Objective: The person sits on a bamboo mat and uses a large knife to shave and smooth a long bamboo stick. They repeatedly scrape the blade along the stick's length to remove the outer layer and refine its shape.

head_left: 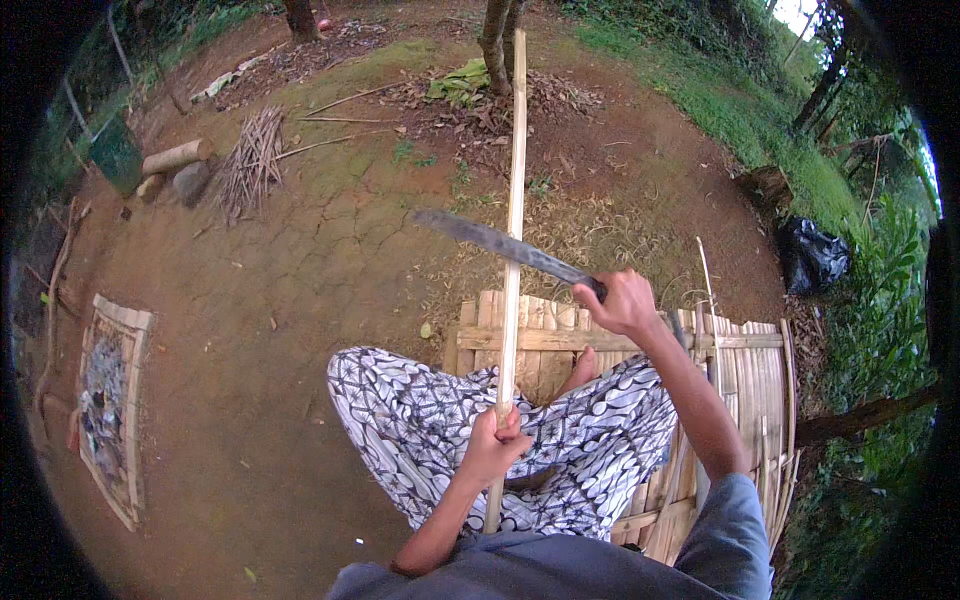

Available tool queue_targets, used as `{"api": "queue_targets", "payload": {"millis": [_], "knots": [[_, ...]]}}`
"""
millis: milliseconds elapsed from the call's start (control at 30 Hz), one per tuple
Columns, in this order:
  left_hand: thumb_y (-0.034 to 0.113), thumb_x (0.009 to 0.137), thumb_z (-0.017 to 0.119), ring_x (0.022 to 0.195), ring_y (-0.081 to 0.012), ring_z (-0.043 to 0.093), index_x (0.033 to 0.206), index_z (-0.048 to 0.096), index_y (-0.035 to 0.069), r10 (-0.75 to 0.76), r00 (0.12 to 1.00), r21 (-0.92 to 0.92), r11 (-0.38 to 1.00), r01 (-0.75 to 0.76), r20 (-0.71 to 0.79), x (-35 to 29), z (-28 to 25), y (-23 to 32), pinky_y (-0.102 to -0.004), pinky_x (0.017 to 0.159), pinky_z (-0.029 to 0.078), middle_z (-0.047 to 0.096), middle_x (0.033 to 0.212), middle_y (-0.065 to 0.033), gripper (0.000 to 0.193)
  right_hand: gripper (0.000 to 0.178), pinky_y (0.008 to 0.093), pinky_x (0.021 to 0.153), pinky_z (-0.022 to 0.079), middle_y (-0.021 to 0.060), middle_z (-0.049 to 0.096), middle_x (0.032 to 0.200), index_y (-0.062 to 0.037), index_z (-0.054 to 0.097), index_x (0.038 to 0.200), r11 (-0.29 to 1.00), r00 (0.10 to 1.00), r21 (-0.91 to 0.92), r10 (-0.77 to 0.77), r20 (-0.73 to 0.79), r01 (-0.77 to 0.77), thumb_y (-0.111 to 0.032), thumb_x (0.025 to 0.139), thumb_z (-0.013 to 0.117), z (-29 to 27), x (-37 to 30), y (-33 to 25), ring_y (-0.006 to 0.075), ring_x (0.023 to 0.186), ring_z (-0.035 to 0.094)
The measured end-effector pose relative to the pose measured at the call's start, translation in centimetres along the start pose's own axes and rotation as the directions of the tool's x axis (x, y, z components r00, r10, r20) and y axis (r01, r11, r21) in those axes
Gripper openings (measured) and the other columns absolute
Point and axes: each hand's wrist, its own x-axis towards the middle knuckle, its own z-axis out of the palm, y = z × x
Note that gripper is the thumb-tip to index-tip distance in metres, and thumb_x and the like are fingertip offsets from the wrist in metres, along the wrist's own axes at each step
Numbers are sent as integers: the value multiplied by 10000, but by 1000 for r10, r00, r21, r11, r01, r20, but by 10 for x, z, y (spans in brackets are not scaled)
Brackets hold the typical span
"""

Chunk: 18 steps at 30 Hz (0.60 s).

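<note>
My left hand (493,443) is wrapped round the lower part of a long, pale split bamboo strip (516,180), which rises from my lap and points away from me. My right hand (624,302) grips the handle of a machete (500,243). Its long dark blade reaches left across the strip, a little past the strip's middle. Whether blade and strip touch, I cannot tell. The strip's near end comes out below my left fist. My legs, in black and white patterned cloth (420,410), are folded beneath it, with a bare foot (579,372) showing.
I sit on a slatted bamboo platform (745,375). Pale shavings (600,235) litter the soil beyond it. A tree trunk (494,50) stands ahead, with a bundle of sticks (252,160) to its left. A framed bed of ash and litter (108,400) lies far left; a black plastic bag (812,255) sits right.
</note>
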Motion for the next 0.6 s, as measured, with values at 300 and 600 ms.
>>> {"api": "queue_targets", "payload": {"millis": [300,600], "knots": [[-72,670,587,550,-24,252,709,337,109,63,996,219,973,-75,60,-8,1,-2,-210,480,229,270,599,83,311,627,440,554,502,153,603,590,-90,651,771,875,862,-49,-464,206,482,-687,754,462,-30,-35,-42,316,597,633],[-64,675,594,532,-15,268,686,329,113,47,999,177,983,-49,11,-9,-1,4,-201,468,239,278,600,89,319,537,354,443,453,67,554,515,-175,685,922,971,978,-241,51,200,-1,-634,818,427,-69,11,-10,164,415,504]]}}
